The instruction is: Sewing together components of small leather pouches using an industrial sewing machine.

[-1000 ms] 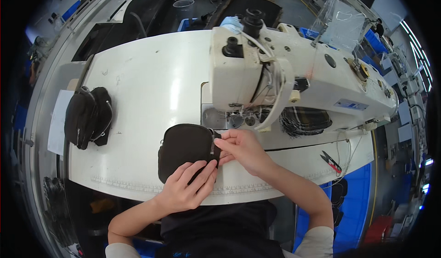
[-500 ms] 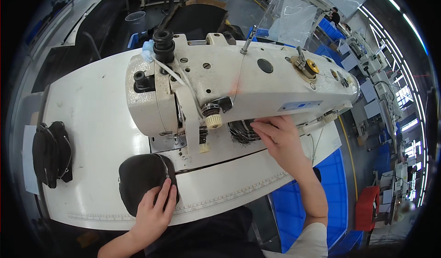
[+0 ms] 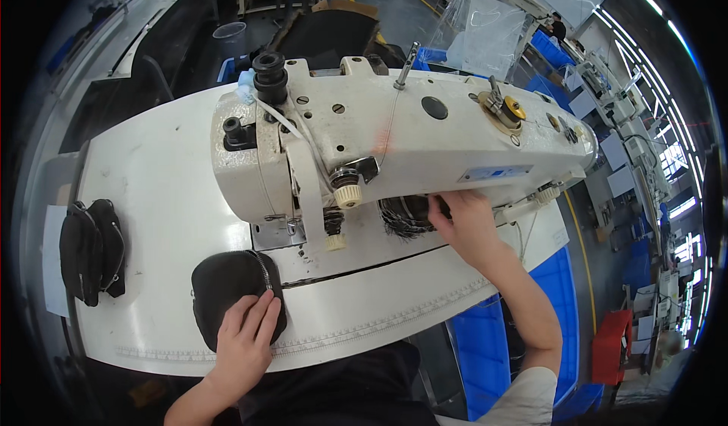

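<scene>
A dark fabric pouch [image 3: 224, 278] with a metal zipper [image 3: 265, 269] lies on the white table at the lower left of the sewing machine [image 3: 417, 138]. My left hand [image 3: 244, 339] rests on its lower part, fingers extended and touching it beside the zipper. Under the machine's arm sits a bundle of dark fabric with frayed black edges [image 3: 398, 217]; my right hand [image 3: 472, 229] reaches in there with curled fingers closed on it, the fingertips partly hidden. Two more dark zippered pouches [image 3: 91, 251] lie at the table's left end.
A white sheet [image 3: 53, 236] is at the left edge. Blue bins [image 3: 550, 289] sit below the table's right side, near a red container [image 3: 610, 342]. Behind the machine are a waste bin [image 3: 229, 39] and dark material on cardboard [image 3: 322, 31]. A person [image 3: 556, 28] is in the far background.
My right hand has left the pouch and moved up and right to the bundle under the machine arm. My left hand stays on the pouch. The view has shifted to the right.
</scene>
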Demonstrator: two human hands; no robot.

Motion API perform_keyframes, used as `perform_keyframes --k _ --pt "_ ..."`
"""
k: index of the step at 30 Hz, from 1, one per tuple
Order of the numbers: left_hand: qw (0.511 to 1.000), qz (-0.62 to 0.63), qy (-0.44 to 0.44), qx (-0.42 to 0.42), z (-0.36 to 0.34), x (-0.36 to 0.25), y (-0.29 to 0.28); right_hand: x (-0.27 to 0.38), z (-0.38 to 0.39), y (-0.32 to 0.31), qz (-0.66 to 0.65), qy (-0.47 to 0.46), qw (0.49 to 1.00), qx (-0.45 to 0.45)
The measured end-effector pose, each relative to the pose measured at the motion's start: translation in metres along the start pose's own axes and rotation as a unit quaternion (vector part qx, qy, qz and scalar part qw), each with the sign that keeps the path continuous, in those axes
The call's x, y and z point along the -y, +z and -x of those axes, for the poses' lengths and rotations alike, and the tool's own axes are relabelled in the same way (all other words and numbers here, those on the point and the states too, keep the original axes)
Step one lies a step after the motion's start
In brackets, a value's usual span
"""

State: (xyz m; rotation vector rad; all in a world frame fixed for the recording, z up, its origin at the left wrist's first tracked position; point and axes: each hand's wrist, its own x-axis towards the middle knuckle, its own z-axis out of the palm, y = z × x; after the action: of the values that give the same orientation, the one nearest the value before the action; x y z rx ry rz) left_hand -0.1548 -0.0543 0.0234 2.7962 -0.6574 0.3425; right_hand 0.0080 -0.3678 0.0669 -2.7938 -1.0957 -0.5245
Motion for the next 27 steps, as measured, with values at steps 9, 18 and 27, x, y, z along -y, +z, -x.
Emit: perform_keyframes --k 9,18,27 --pt "0.998 -0.057 -0.006 -0.014 0.023 0.028 -0.011 0.151 0.025 0.022 -0.090 -0.247 0.960 0.100" --pt "0.944 0.170 -0.254 -0.126 0.031 0.069 -0.060 0.119 0.004 0.048 -0.277 -0.269 0.921 0.052" --pt "0.999 -0.005 0.044 -0.018 -0.036 0.033 -0.009 0.145 -0.022 0.064 -0.219 -0.246 0.940 0.087"
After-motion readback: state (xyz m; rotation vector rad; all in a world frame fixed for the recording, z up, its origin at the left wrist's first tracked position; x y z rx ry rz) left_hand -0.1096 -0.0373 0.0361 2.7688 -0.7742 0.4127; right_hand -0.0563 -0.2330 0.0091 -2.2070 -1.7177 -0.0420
